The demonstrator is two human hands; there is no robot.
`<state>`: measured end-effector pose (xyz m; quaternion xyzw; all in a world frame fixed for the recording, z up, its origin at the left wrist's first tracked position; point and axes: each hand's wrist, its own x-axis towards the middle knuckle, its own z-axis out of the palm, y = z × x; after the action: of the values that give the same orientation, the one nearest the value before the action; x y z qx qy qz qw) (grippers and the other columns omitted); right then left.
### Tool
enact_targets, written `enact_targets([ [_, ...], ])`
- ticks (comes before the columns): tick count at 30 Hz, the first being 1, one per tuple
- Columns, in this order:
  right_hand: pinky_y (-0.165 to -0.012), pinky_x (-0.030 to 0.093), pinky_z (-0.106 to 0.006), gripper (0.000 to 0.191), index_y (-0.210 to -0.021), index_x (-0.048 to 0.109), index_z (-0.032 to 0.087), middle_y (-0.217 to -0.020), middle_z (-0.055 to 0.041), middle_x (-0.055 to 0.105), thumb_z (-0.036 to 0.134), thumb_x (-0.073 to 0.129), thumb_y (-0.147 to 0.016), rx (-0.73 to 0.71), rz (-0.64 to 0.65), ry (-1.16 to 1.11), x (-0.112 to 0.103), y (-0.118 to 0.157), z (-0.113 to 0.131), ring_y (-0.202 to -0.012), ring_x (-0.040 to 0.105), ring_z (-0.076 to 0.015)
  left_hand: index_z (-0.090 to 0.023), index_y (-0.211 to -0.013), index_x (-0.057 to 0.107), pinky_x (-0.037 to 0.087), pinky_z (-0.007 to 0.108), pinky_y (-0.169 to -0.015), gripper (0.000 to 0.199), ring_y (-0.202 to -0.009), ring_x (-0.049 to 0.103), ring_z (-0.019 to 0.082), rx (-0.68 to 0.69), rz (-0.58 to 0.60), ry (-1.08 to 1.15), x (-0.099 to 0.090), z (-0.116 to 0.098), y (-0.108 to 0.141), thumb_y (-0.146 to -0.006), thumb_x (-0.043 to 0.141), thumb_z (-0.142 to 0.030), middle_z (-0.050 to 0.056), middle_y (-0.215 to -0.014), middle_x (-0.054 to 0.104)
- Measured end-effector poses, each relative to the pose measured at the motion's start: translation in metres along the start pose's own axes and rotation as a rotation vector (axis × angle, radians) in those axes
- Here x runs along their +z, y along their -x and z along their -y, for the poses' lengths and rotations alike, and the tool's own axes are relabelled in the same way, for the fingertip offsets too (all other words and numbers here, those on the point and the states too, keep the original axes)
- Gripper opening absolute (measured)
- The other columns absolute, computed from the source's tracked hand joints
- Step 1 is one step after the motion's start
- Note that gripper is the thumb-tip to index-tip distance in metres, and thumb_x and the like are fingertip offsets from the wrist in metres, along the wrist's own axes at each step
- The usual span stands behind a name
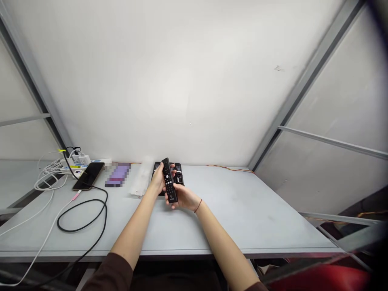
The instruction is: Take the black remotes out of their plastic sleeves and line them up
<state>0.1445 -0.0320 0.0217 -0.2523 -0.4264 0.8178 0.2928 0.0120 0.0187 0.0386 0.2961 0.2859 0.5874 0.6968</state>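
Between both hands a black remote control (169,182) is held above the table, buttons facing up and its long side pointing away from me. My left hand (157,180) wraps the upper left side of the remote. My right hand (183,197), with a thin red cord at the wrist, grips its lower right end. Just behind my hands lie several more black remotes (179,173) on the table, partly covered by my fingers. A translucent plastic bag (142,180) rests to the left of my left hand.
On the left a dark phone (89,176) lies near a white power strip (104,161) with plugs and tangled white cables (50,176). A looped black cable (81,230) crosses the grey table (242,214). A blurred purple item (118,175) lies beside the phone. A white wall panel (182,81) stands behind.
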Motion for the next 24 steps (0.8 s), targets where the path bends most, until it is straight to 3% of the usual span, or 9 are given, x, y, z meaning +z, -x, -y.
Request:
enact_targets([
  [2,-0.048,0.046,-0.021,0.033,-0.093,0.057,0.014,-0.07,-0.0009,0.059,0.043,0.061,-0.077,-0.089,-0.083,0.035,0.002,-0.001,-0.002,-0.057,0.058,-0.0117,-0.017,-0.116,0.053,0.052,0.025,-0.063,0.036,-0.067,0.065,0.014,0.041,0.027,-0.002,-0.001,0.003,-0.001,-0.088,0.046,-0.039,0.006,-0.087,0.069],
  [5,-0.04,0.041,-0.018,0.034,-0.088,0.051,0.018,-0.062,0.0047,0.053,0.038,0.071,-0.069,-0.244,-0.27,0.141,0.002,-0.004,-0.004,-0.048,0.054,-0.0091,-0.015,-0.116,0.052,0.052,0.028,-0.062,0.046,-0.072,0.066,0.017,-0.016,0.075,-0.079,-0.003,0.009,-0.001,-0.088,0.039,-0.05,0.01,-0.093,0.068],
  [8,-0.04,0.044,-0.019,0.044,-0.095,0.048,0.02,-0.065,0.0044,0.057,0.039,0.074,-0.066,-0.344,-0.468,0.27,-0.002,-0.009,-0.004,-0.05,0.057,-0.0106,-0.011,-0.109,0.058,0.05,0.027,-0.058,0.061,-0.074,0.065,0.019,-0.064,0.128,-0.26,-0.004,0.018,0.0,-0.086,0.032,-0.062,0.013,-0.092,0.068],
  [11,-0.042,0.048,-0.021,0.042,-0.094,0.049,0.02,-0.071,0.0012,0.062,0.046,0.07,-0.068,-0.374,-0.609,0.352,-0.006,-0.011,-0.003,-0.052,0.061,-0.0118,-0.013,-0.105,0.06,0.049,0.025,-0.058,0.054,-0.074,0.064,0.018,0.016,0.119,-0.437,-0.004,0.026,0.0,-0.081,0.048,-0.059,0.01,-0.093,0.068],
  [14,-0.042,0.05,-0.023,0.041,-0.086,0.053,0.017,-0.068,-0.0035,0.064,0.056,0.06,-0.075,-0.258,-0.637,0.401,-0.008,-0.01,-0.001,-0.048,0.061,-0.0129,-0.015,-0.104,0.06,0.05,0.026,-0.068,0.047,-0.081,0.063,0.017,0.127,0.106,-0.421,-0.004,0.028,-0.001,-0.079,0.054,-0.055,0.009,-0.098,0.067],
  [18,-0.04,0.047,-0.023,0.044,-0.08,0.055,0.014,-0.064,-0.0069,0.066,0.058,0.053,-0.079,-0.169,-0.607,0.453,-0.011,-0.008,0.001,-0.042,0.059,-0.0122,-0.015,-0.102,0.058,0.05,0.03,-0.074,0.048,-0.082,0.062,0.017,0.148,0.143,-0.427,-0.007,0.031,-0.004,-0.079,0.053,-0.057,0.009,-0.096,0.066],
  [24,-0.045,0.047,-0.021,0.038,-0.078,0.055,0.015,-0.06,-0.0028,0.062,0.053,0.053,-0.081,-0.295,-0.621,0.581,-0.023,-0.008,0.001,-0.053,0.061,-0.0133,-0.017,-0.104,0.054,0.044,0.025,-0.048,0.05,-0.044,0.049,0.011,0.002,0.171,-0.621,-0.013,0.05,-0.008,-0.081,0.045,-0.061,-0.003,-0.058,0.053],
])
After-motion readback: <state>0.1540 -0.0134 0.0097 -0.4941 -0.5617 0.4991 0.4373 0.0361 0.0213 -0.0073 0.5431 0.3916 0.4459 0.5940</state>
